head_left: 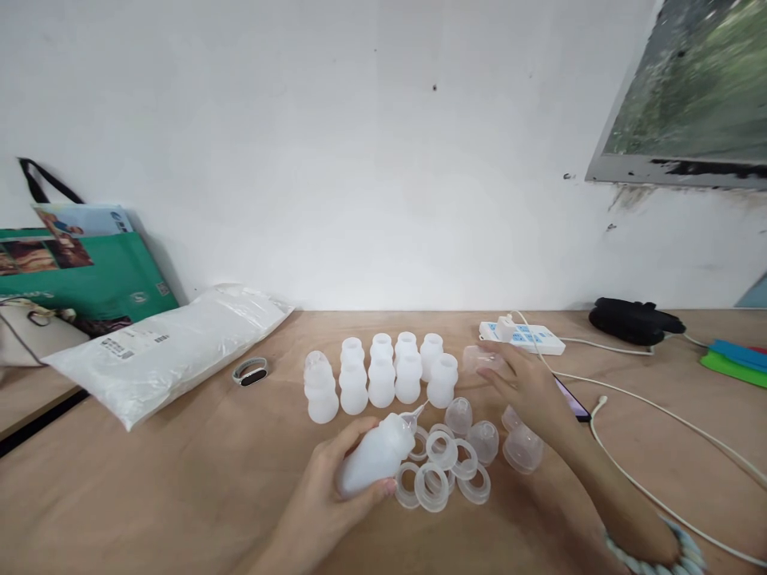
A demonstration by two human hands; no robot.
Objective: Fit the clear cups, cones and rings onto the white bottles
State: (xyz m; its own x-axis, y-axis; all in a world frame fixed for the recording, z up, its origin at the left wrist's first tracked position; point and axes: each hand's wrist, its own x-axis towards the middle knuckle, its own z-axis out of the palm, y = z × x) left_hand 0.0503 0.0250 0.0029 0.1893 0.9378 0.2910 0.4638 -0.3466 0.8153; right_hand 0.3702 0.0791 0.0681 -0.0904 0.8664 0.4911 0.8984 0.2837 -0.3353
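My left hand (335, 487) is wrapped round a milky white plastic bottle (377, 455), tilted to the right, with a clear pointed tip on its neck. My right hand (530, 387) reaches over the table and grips a clear plastic cap (479, 359) between thumb and fingers. Several white bottles (382, 379) stand upright in rows behind my left hand; the leftmost front one (322, 395) has a clear-topped bottle behind it. Right of the held bottle lie several translucent rings (431, 487) in a heap. Clear domed caps (482, 442) rest beside them, with more (523, 449) below my right wrist.
A white power strip (521, 337) with a plug and cables lies behind my right hand. A phone (572, 399) is partly hidden by my arm. Left are a fitness band (250, 372), a white plastic parcel (180, 351) and a green bag (108, 271). A black pouch (635, 319) sits far right.
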